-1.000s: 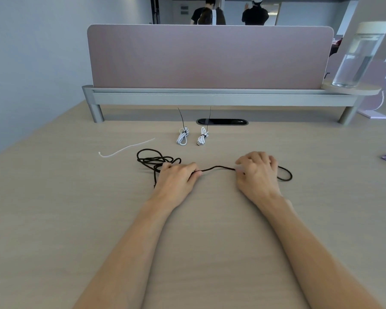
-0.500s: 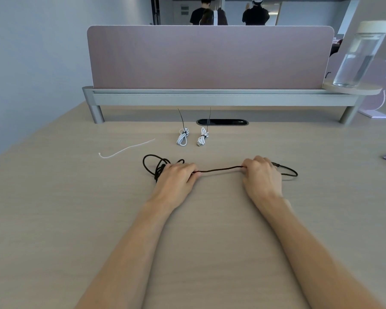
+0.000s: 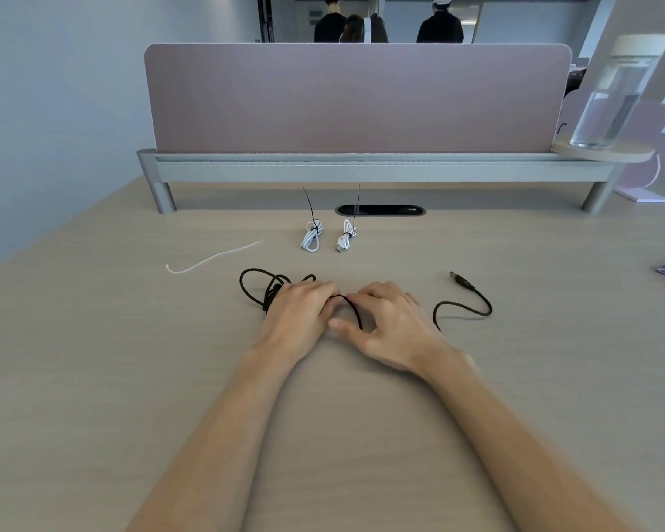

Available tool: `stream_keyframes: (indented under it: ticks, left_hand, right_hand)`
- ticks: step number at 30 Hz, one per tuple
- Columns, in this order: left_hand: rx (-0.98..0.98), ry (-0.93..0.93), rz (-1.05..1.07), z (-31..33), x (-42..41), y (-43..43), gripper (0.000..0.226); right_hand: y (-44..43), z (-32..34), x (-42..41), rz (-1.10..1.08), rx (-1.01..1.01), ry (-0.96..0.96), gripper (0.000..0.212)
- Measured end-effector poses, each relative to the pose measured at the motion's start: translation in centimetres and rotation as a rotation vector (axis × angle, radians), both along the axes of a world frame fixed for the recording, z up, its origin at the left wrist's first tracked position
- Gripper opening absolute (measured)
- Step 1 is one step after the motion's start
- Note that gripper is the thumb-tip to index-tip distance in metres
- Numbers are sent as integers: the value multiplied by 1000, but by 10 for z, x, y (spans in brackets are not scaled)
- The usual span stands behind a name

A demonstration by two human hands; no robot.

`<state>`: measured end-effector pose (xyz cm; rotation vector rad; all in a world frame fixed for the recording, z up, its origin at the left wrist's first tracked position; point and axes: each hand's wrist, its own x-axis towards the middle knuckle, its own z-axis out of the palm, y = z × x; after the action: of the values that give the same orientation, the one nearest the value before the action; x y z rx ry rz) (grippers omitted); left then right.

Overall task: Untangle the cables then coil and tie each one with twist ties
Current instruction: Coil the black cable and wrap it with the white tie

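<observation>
My left grip (image 3: 300,312) and right grip (image 3: 392,324) have drawn together, folding the taut stretch of black cable (image 3: 463,309) into a first loop. Both grasp cable. Its tangle lies on the table (image 3: 93,378) at left, the plug (image 3: 460,280) free at right.

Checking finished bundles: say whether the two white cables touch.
Apart. The head view shows bare desk between the left white cable and the right white cable.
</observation>
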<state>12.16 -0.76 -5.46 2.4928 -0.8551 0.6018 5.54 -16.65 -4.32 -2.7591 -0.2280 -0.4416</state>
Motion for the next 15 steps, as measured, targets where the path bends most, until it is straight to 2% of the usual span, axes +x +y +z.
stream_keyframes:
  ticks: [3, 5, 8, 10, 15]
  left_hand:
    - [-9, -3, -3, 1, -1, 1, 18]
    - [-14, 2, -1, 1, -1, 2, 19]
    - [-8, 4, -16, 1, 0, 2, 18]
    - [-1, 11, -42, 1, 0, 1, 16]
    - [-22, 30, -84, 2, 0, 2, 18]
  right_hand:
    - [-3, -8, 9, -40, 33, 5, 26]
    - [-11, -10, 13, -81, 67, 24, 17]
    - [-20, -9, 13, -111, 144, 70, 31]
    - [-19, -7, 12, -76, 108, 74, 38]
    - [-14, -8, 16, 15, 130, -27, 14]
